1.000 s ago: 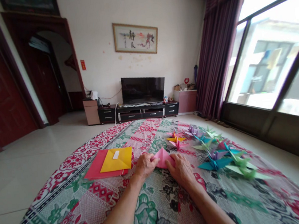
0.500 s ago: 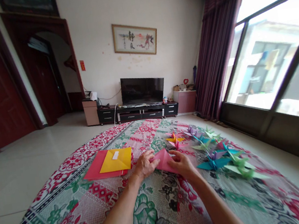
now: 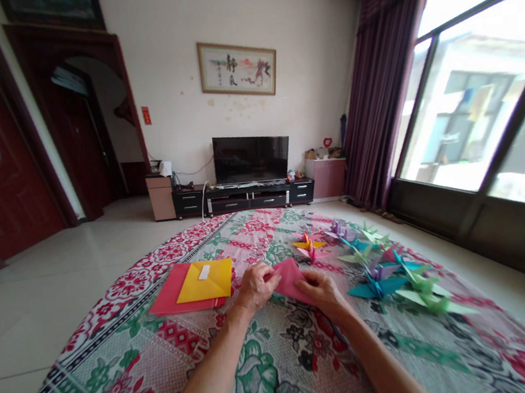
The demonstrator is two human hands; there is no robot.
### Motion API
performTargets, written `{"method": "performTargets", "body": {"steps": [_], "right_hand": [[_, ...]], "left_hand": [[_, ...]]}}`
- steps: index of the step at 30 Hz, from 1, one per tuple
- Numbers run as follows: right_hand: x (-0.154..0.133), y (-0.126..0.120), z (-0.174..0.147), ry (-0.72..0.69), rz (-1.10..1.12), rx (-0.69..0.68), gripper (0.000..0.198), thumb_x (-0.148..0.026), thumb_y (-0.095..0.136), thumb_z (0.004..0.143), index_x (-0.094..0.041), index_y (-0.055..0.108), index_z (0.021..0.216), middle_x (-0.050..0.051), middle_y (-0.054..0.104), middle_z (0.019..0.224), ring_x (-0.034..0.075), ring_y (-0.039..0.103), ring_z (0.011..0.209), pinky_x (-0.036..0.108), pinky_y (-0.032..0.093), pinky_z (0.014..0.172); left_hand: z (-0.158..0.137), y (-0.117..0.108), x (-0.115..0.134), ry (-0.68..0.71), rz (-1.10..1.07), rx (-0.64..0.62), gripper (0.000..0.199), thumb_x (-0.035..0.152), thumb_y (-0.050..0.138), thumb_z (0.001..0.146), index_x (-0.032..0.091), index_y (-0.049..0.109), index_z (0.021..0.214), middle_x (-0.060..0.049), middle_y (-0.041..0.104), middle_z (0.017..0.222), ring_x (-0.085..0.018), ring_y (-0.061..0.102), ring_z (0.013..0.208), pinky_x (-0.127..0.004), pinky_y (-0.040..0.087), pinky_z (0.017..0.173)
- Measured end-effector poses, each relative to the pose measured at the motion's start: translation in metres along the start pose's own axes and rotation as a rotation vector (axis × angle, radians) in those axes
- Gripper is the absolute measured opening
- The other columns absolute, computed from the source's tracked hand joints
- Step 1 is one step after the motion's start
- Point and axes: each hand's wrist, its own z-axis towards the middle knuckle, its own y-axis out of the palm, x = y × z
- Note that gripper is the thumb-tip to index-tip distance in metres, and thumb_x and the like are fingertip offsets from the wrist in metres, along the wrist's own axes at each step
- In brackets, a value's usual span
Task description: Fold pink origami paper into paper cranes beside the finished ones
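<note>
Pink origami paper (image 3: 287, 277): a folded piece held between both hands above the middle of the cloth-covered desk (image 3: 141, 354), its flat face toward the viewer and one corner pointing up; whether its lower edge touches the cloth, I cannot tell.
Left hand (image 3: 257, 289): back of the hand upward, knuckles bent, thumb and curled fingers pinching the paper's left edge.
Left forearm (image 3: 206, 375): slants up and inward from the lower edge of the view, nearly straight through the wrist.
Right hand (image 3: 322, 292): turned inward, fingers pinching the paper at its right side, thumb lying along the near face; the fingertips behind the paper are hidden.
Right forearm (image 3: 380, 352): slants up and leftward from the bottom, mirroring the other.
Yellow paper square (image 3: 216, 284): left of the left hand, near it, a white slip (image 3: 204, 272) on top.
Red paper sheets (image 3: 165, 292): partly under the yellow square.
Pink paper crane (image 3: 312, 253): just beyond the right hand, with an orange paper crane (image 3: 307, 243) behind it.
Blue paper crane (image 3: 378, 288): right of the right hand, apart from it.
Green paper crane (image 3: 428, 295): farther right, blurred.
</note>
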Motion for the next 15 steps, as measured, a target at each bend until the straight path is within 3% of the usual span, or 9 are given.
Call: {"method": "performTargets", "body": {"steps": [7, 15], "right_hand": [[-0.0007, -0.0002, -0.0003, -0.022, -0.041, 0.043, 0.038, -0.051, 0.058, 0.066, -0.014, 0.062, 0.061, -0.003, 0.046, 0.051, 0.008, 0.035, 0.049, 0.02, 0.026, 0.044], [0.0018, 0.0003, 0.0005, 0.015, -0.016, 0.046, 0.037, -0.05, 0.059, 0.065, -0.013, 0.061, 0.063, -0.003, 0.047, 0.053, 0.007, 0.034, 0.048, 0.02, 0.025, 0.044]], "left_hand": [[-0.001, 0.0019, -0.0014, -0.101, -0.127, 0.024, 0.01, 0.026, 0.058, 0.072, 0.018, 0.063, 0.075, -0.001, 0.065, 0.075, -0.012, 0.057, 0.072, -0.021, 0.043, 0.068], [-0.0008, -0.0007, 0.0009, -0.096, -0.183, 0.031, 0.01, 0.026, 0.058, 0.072, 0.017, 0.063, 0.072, -0.001, 0.065, 0.072, -0.012, 0.058, 0.068, -0.02, 0.042, 0.066]]}}
